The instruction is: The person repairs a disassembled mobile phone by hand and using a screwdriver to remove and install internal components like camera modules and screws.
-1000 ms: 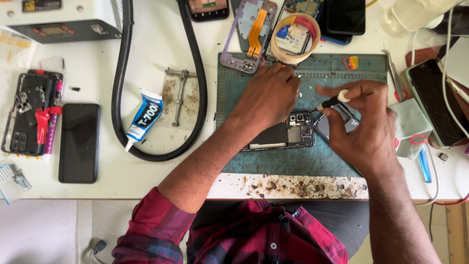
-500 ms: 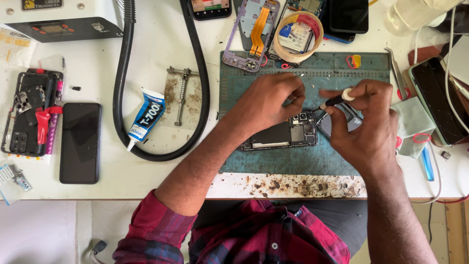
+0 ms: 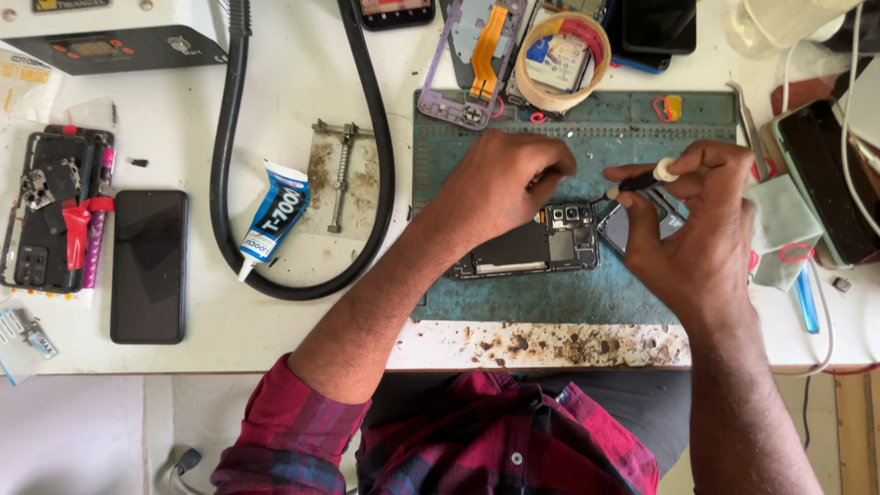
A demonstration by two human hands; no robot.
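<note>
Pinching a small screwdriver (image 3: 640,181) in your right hand (image 3: 698,229), fingers closed around its shaft, tip angled toward the opened phone (image 3: 527,247). Phone: lies back-up on the green mat (image 3: 568,298), middle of the surface (image 3: 302,321). Your left hand (image 3: 500,183): rests on the phone's upper edge, fingers curled down, grip unclear. Glue tube (image 3: 273,218) and black hose (image 3: 225,183): well left of mat.

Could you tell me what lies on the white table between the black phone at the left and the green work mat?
In the head view, a glue tube, a black hose loop and a small metal clamp.
</note>
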